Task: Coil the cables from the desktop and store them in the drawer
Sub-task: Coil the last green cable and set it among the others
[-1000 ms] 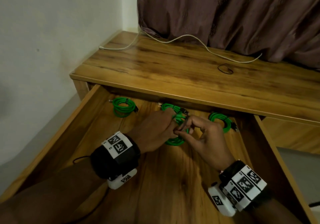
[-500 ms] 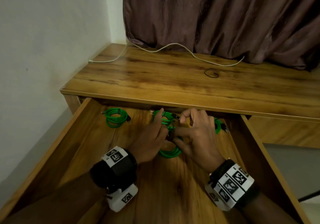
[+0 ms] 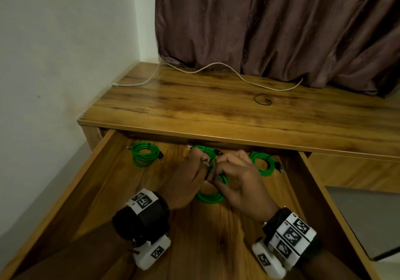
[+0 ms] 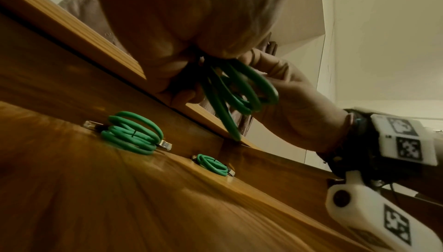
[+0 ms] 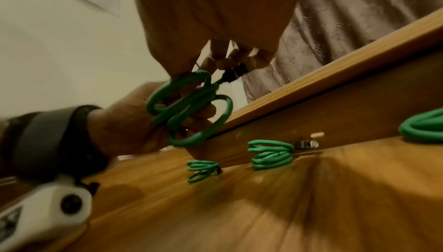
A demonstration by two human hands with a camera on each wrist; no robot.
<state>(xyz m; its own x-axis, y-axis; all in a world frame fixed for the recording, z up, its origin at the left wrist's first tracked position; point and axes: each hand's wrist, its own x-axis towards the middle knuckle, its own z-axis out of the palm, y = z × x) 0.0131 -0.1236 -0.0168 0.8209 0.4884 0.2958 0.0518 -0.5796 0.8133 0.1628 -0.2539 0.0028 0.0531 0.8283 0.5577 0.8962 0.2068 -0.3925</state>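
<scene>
Both hands meet over the open wooden drawer (image 3: 71,193) and hold a coiled green cable (image 3: 211,195) a little above its floor. My left hand (image 3: 202,165) grips the coil's loops (image 4: 237,89) in curled fingers. My right hand (image 3: 219,168) pinches the coil's upper part, where a dark plug end (image 5: 236,71) shows between its fingertips. Three other green coils lie along the back of the drawer: left (image 3: 145,154), middle (image 3: 205,149) partly behind my hands, right (image 3: 263,164). A white cable (image 3: 216,66) lies loose along the back of the desktop (image 3: 216,111).
A small black loop (image 3: 262,99) lies on the desktop right of centre. A dark curtain (image 3: 281,30) hangs behind the desk and a white wall (image 3: 65,52) stands to the left. The drawer's right side wall (image 3: 320,193) runs close to my right wrist.
The hands have drawn together on the held coil, and the right hand's fingers have closed onto its top. The head view has tilted up, so the desk sits lower in frame.
</scene>
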